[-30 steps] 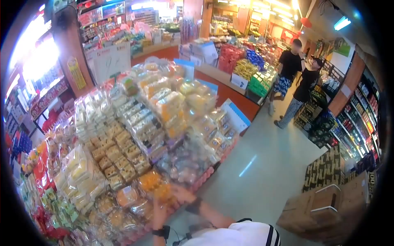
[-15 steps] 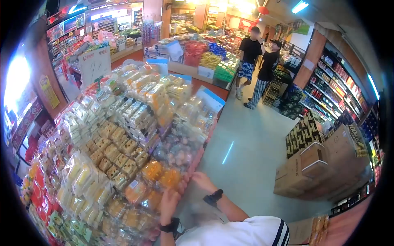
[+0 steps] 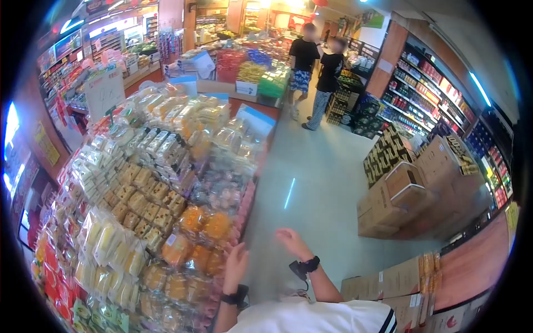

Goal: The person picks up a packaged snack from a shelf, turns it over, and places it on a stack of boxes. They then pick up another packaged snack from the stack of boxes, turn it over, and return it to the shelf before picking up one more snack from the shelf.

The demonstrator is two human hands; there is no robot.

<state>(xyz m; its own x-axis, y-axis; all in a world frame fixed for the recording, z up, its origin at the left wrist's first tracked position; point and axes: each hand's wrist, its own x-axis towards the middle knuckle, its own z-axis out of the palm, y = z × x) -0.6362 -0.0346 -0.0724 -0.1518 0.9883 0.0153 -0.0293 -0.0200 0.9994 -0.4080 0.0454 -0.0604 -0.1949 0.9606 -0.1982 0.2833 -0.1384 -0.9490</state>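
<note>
My left hand (image 3: 236,263) is beside the front-right edge of a heaped display of packaged baked goods, close to the orange cakes (image 3: 217,226) in clear wrappers. Its fingers are stretched forward, and nothing shows in them. Over the aisle floor, to the right of the display, my right hand (image 3: 293,243) is raised with its fingers loosely apart and bare of any object. Each wrist wears a black band. Next to the orange cakes sit wrapped brown buns (image 3: 179,288) and rows of raisin-topped pastries (image 3: 145,205).
A pink frilled edge (image 3: 249,202) borders the display. Two people (image 3: 316,72) stand farther up the aisle. Stacked cardboard boxes (image 3: 383,205) rise on the right, with stocked shelves (image 3: 427,83) behind. More cartons (image 3: 366,286) are at lower right. A handwritten sign (image 3: 105,93) stands at the display's back.
My hands have drawn back from the orange cakes and the display edge, the right one out over the aisle. The view has turned right, so the display appears farther left.
</note>
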